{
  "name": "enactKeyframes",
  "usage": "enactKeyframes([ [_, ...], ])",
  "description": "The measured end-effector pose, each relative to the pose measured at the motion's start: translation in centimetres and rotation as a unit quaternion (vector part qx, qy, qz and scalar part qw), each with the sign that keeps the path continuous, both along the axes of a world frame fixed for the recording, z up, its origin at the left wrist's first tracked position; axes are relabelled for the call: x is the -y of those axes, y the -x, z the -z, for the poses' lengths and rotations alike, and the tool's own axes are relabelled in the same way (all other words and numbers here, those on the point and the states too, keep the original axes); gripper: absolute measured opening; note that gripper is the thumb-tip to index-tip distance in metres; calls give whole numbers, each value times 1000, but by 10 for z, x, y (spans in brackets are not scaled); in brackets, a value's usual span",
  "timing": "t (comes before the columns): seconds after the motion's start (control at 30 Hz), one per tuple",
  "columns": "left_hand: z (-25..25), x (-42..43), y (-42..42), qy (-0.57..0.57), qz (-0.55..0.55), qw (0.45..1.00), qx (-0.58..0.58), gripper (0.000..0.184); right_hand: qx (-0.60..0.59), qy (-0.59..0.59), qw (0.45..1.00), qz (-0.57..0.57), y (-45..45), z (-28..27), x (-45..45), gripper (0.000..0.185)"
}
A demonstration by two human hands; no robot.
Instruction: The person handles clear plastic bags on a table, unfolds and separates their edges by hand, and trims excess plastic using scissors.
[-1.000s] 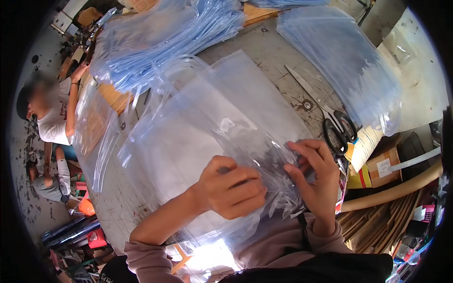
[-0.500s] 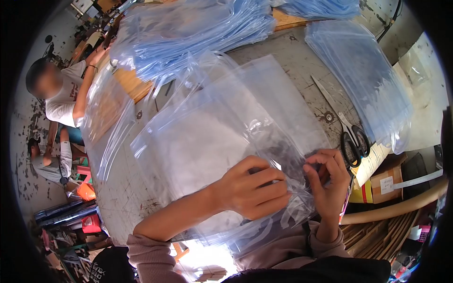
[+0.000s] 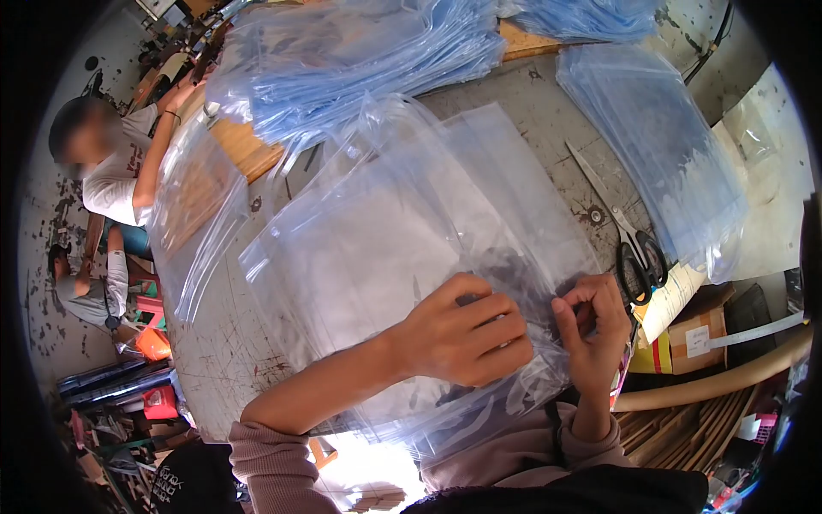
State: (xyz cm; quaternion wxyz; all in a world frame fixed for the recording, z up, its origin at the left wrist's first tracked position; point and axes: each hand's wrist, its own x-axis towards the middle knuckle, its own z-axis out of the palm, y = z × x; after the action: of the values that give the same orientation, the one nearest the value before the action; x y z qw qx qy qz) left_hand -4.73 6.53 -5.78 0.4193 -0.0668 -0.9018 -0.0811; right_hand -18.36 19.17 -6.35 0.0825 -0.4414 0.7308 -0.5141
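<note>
Clear plastic sheets [image 3: 368,248], which look like flat bags, lie overlapping on the worktable in front of me. My left hand [image 3: 467,330] rests on them with its fingers curled closed; the fingertips are turned down, so their hold is partly hidden. Close by on the right, my right hand [image 3: 591,330] pinches the edge of the clear plastic between thumb and fingers. The plastic is bunched and creased between both hands. A pair of black-handled scissors [image 3: 634,248] lies open-bladed to the right of the sheets, apart from my right hand.
A large pile of clear plastic bags [image 3: 368,77] covers the back of the scratched table [image 3: 223,368]. Another stack [image 3: 655,146] lies at the right. A cardboard box [image 3: 698,338] stands beyond the right edge. At the left, a co-worker [image 3: 116,184] reaches onto the table.
My left hand has shifted slightly up and right over the plastic. My right hand stays at nearly the same spot, still pinching. The view has moved a little.
</note>
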Motion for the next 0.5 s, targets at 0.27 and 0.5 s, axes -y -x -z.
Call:
enactKeyframes([
  [0.27,0,-2,2,10,-32,999,14,12,-43,20,999,-12,2,4,-1,19],
  [0.5,-7,-2,2,-39,-50,994,91,38,5,87,988,-126,11,5,-7,16],
])
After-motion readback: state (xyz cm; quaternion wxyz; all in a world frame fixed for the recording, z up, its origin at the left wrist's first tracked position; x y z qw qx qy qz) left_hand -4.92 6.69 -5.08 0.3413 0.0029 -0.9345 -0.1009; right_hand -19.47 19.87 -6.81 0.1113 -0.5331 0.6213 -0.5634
